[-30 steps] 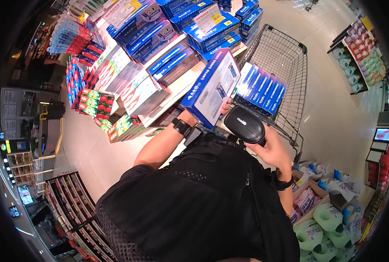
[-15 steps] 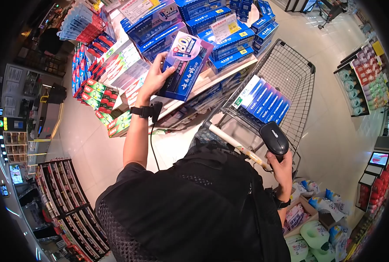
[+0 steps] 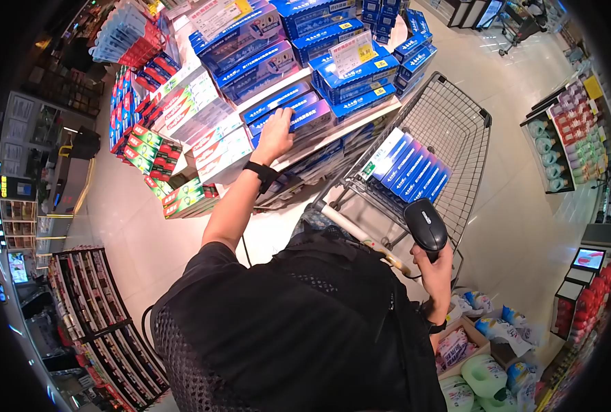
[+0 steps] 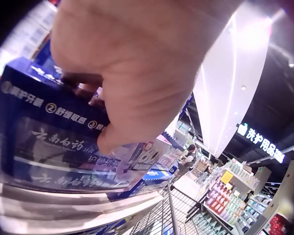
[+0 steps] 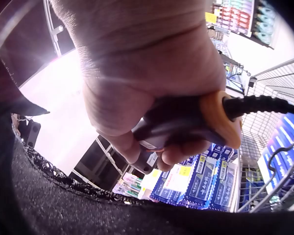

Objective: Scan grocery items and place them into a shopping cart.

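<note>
Near the body, a scanner [image 3: 425, 225] is gripped in the right hand [image 3: 434, 269], well apart from the shelf [image 3: 360, 122]. Farther off, the box [image 3: 305, 117] lies flat on the shelf, long axis left-right, apparently clasped from above by the left hand [image 3: 276, 136].

Bright shop light, fisheye edges, blurred wrist views

Dark-blue cardboard box [image 3: 312, 118], white lettering, purple end. Black plastic handheld scanner [image 3: 425, 223], orange cable collar [image 5: 220, 120]. Silver wire-mesh cart [image 3: 456, 110], blue-white cartons [image 3: 410, 165].
</note>
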